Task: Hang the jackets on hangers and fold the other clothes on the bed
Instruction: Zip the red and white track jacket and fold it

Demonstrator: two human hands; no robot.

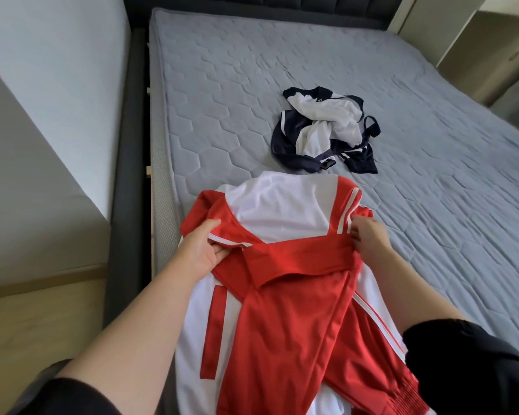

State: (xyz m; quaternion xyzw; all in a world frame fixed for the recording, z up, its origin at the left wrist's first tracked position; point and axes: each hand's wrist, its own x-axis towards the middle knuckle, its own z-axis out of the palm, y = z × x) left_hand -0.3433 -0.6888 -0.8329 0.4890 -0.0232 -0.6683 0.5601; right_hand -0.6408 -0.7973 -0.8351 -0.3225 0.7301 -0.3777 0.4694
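Bottom corners of frame: black sleeves on both forearms. Red-and-white jacket fills lower centre, its hem end running out of the bottom edge and its top end lying on the near part of the grey quilted mattress. Left hand grips the jacket's shoulder on the left of frame: thumb on top, fingers curled under the red fabric. Right hand pinches the other shoulder beside the white stripes, fingers curled tight on the cloth. Red collar band stretched between the two hands. Further up, centre frame: navy-and-white garment crumpled in a heap on the mattress, just beyond the jacket, not touching it. Dark bed frame along the left side, headboard at top edge. Pale cabinet upper right.
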